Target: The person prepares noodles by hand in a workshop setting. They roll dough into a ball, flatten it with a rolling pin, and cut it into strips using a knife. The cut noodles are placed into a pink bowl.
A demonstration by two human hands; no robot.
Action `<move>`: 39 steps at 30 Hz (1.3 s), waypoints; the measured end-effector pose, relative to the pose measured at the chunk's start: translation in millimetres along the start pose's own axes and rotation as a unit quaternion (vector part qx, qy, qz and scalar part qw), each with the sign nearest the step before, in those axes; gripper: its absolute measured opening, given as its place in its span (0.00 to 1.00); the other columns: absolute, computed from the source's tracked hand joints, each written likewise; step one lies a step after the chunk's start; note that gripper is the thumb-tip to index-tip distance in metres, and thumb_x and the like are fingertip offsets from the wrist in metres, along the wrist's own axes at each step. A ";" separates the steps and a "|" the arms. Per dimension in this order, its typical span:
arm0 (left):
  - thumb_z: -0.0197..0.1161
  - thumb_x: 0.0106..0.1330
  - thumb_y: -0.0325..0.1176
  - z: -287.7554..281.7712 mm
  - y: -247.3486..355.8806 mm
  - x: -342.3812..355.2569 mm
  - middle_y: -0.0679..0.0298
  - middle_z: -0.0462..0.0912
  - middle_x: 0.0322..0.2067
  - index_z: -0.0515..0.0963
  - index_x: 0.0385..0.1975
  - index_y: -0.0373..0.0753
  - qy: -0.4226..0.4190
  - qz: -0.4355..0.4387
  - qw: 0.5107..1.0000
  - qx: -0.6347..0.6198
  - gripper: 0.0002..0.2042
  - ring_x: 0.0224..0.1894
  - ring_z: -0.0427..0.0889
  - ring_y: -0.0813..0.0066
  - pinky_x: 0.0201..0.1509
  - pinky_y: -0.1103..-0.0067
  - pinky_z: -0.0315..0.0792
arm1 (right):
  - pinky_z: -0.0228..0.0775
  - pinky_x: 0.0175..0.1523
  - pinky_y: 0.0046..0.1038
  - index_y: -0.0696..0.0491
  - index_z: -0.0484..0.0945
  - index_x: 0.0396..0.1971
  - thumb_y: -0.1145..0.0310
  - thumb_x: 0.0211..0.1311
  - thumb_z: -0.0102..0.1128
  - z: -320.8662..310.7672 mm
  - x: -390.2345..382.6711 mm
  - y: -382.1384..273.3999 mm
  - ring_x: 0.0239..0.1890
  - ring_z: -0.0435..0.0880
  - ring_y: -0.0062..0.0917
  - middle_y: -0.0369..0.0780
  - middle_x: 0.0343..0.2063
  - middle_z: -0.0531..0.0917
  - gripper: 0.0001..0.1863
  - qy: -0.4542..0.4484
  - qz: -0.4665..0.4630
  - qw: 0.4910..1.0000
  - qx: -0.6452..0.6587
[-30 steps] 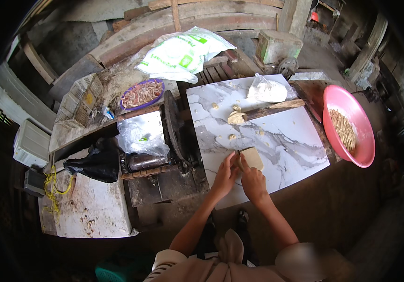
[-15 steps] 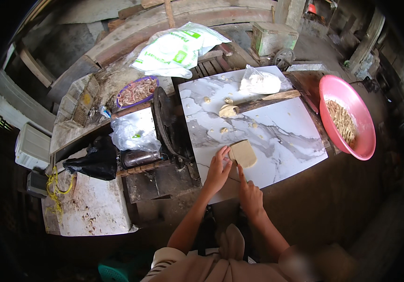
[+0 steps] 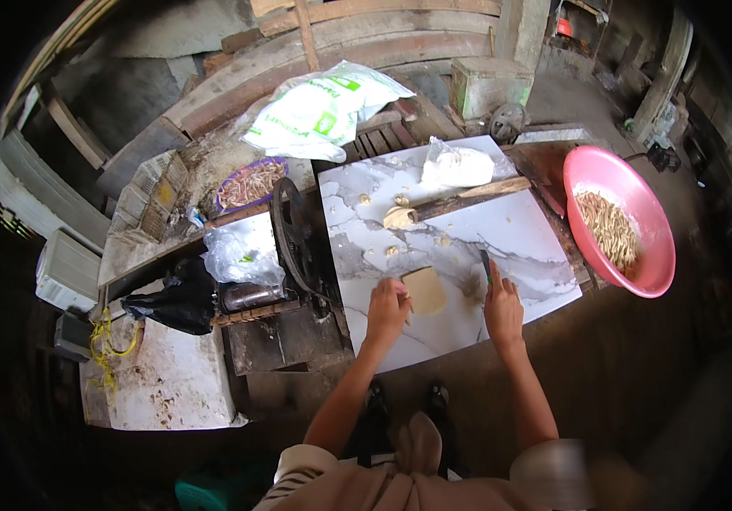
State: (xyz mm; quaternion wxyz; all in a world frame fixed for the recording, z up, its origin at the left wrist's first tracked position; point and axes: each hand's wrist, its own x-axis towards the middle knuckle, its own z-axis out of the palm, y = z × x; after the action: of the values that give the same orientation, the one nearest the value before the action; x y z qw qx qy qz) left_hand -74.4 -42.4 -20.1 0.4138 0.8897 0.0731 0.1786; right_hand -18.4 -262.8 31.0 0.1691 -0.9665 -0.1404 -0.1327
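A flat, roughly square sheet of dough (image 3: 424, 291) lies on the marble-patterned board (image 3: 502, 298), toward its near side. At the sheet's left edge my left hand (image 3: 388, 310) is closed, its fingers pinched on what looks like a thin strip of dough (image 3: 408, 318), mostly hidden by them. My right hand (image 3: 503, 308) grips a small knife (image 3: 485, 259), right of the sheet and off the dough, blade pointing away from me. Farther back on the board are a lump of dough (image 3: 399, 219), a wooden stick (image 3: 472, 201) and a clear bag of white powder (image 3: 461, 167).
A pink basin (image 3: 583, 183) holding many pale strips stands right of the board. On the left are a black wheel (image 3: 287, 230), a purple-rimmed tray of strips (image 3: 251, 184), a plastic bag (image 3: 242, 254) and a black bag (image 3: 174, 294). A white-green sack (image 3: 323, 111) lies behind.
My right hand with the knife has lifted from the dough's near left edge and moved right. My left hand has drawn slightly left, its fingers now pinched. The view has shifted a little.
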 end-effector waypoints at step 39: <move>0.65 0.58 0.38 -1.6 -49.9 162.9 0.63 0.74 0.34 0.76 0.41 0.46 0.072 0.010 0.997 0.017 0.12 0.43 0.69 0.66 0.53 0.69 0.59 | 0.61 0.46 0.40 0.48 0.78 0.27 0.72 0.52 0.59 97.6 175.9 -90.0 0.42 0.69 0.36 0.37 0.32 0.76 0.03 0.039 -0.193 0.963 0.182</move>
State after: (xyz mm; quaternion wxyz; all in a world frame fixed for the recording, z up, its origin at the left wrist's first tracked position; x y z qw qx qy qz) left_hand 76.6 36.3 -15.2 0.3906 0.8820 0.0971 0.2451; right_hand 136.3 -106.1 22.0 0.3187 -0.8680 -0.3393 -0.1727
